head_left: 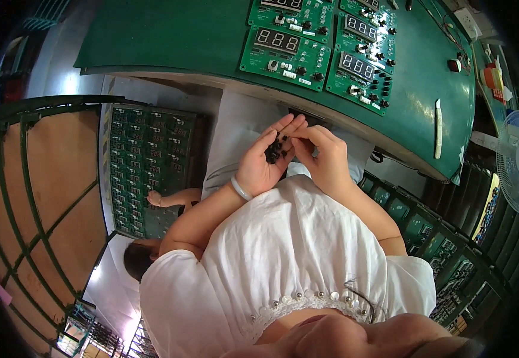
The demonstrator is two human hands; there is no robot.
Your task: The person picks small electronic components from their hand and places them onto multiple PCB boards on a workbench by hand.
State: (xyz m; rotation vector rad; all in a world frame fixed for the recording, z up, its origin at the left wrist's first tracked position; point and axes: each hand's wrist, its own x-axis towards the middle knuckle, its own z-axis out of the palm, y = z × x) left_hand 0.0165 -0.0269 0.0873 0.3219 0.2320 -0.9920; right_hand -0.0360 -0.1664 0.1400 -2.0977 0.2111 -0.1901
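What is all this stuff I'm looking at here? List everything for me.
small knobs: a handful, black, cupped in the left palm
circuit boards: four with number displays, green, on the bench top ahead
bench: one, green mat, curved edge
white strip: one, on the bench at right
tray of boards: one, dark green, low at left
racks of boards: several, green, lower right
fan: one, pale, far right
co-worker's hand: one, on the left tray
bracelet: one, pale, left wrist
left hand: open, cupping knobs
right hand: fingertips picking at the knobs
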